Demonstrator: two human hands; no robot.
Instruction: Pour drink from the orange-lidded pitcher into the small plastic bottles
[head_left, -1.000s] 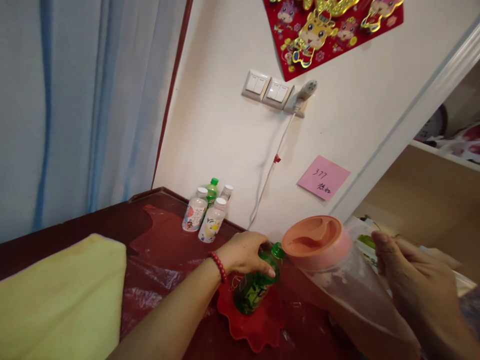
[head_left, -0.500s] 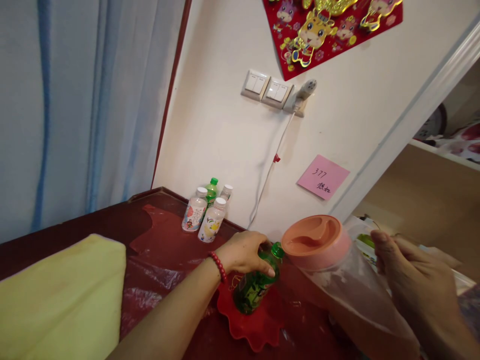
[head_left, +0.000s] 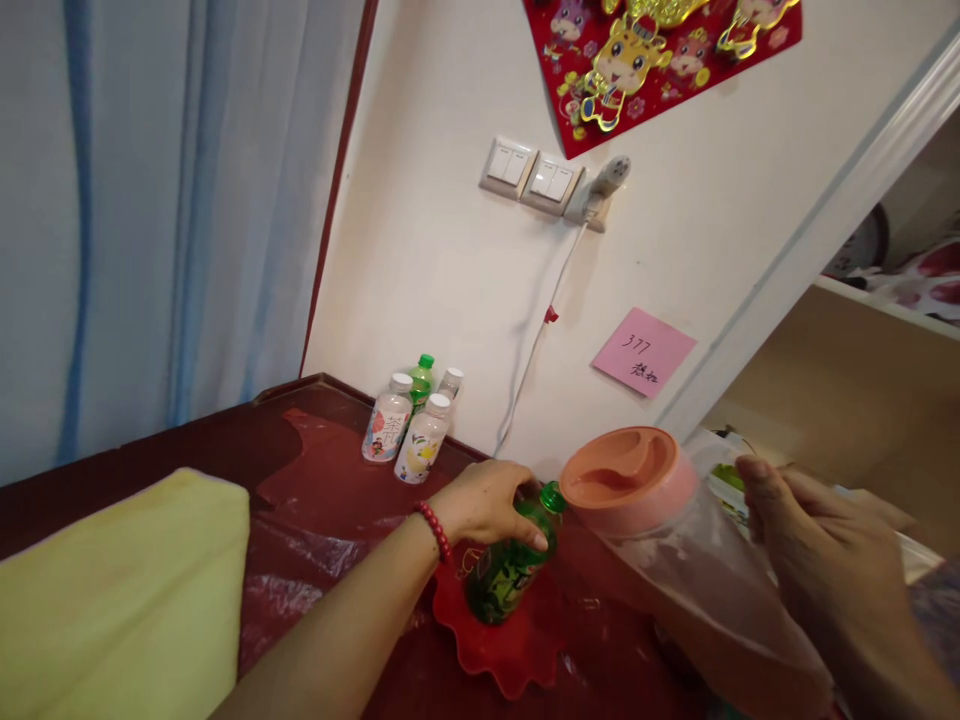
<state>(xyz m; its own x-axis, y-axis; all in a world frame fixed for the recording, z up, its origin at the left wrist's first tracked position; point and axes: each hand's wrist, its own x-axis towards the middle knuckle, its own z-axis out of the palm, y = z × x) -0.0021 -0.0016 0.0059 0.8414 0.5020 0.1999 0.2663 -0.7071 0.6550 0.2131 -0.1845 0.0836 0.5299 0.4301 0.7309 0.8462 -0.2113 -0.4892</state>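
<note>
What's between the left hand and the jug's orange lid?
The neck of the green bottle: in the head view it sticks out past the left hand, toward the lid of the jug.

In the near middle, a see-through green plastic bottle (head_left: pixel 501 588), labelled, leaning right. Just right of its neck (head_left: pixel 553 498), a clear plastic pitcher (head_left: pixel 694 570) with a round orange lid (head_left: pixel 624 470), tilted left, lid toward the bottle.

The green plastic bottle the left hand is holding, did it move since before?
No, the green plastic bottle hasn't visibly moved against the square pink paper note; the whole view just shifted slightly.
</note>
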